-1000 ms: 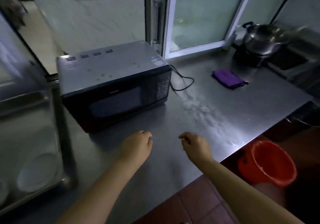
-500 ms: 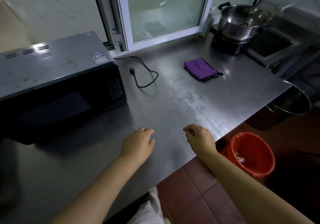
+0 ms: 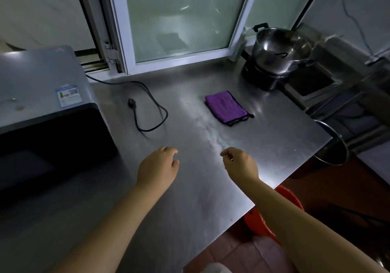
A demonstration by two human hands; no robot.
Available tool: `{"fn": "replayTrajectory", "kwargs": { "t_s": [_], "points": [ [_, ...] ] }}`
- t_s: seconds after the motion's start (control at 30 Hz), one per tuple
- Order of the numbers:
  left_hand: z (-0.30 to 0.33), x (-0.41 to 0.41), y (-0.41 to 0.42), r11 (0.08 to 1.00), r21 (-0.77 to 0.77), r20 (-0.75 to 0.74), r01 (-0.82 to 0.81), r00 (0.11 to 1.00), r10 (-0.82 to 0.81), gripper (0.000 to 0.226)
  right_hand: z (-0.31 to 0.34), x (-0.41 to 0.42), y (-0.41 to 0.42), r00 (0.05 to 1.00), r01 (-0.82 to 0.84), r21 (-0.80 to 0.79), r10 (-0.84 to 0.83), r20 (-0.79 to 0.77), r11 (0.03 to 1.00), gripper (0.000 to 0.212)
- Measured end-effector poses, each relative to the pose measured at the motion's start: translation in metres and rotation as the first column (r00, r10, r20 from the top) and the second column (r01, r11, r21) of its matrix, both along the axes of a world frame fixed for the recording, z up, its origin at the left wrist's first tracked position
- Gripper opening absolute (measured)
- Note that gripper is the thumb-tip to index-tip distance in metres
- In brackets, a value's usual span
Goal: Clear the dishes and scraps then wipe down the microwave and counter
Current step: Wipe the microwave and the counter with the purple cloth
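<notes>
Beyond both hands [image 3: 157, 167], purple cloth [image 3: 226, 106].

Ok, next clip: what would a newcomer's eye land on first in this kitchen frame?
Probably the purple cloth, folded on the steel counter, the one bright thing there. Next the two empty hands, left hand and right hand, over the near counter with fingers loosely curled. Then the microwave at the left, its unplugged cord looping across the counter.
</notes>
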State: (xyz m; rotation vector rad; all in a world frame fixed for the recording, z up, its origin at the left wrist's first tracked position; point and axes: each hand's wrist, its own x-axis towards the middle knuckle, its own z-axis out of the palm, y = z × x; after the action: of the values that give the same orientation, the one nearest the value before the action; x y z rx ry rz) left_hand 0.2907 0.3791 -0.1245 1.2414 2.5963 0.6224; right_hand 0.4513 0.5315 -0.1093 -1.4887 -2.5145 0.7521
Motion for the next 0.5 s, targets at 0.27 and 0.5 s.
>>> {"fn": "replayTrajectory", "kwargs": {
  "t_s": [0.27, 0.5],
  "points": [
    [-0.006, 0.001, 0.079, 0.998, -0.042, 0.005, -0.041, 0.999, 0.041, 0.032, -0.022, -0.015, 0.102, 0.993, -0.084, 0.011, 0.083, 0.081, 0.996, 0.026],
    [-0.009, 0.006, 0.170, 0.986, -0.095, -0.053, -0.135, 0.990, 0.130, 0.031, -0.046, -0.045, 0.229, 0.968, -0.205, 0.036, 0.197, 0.158, 0.978, 0.024]
  ]
}}
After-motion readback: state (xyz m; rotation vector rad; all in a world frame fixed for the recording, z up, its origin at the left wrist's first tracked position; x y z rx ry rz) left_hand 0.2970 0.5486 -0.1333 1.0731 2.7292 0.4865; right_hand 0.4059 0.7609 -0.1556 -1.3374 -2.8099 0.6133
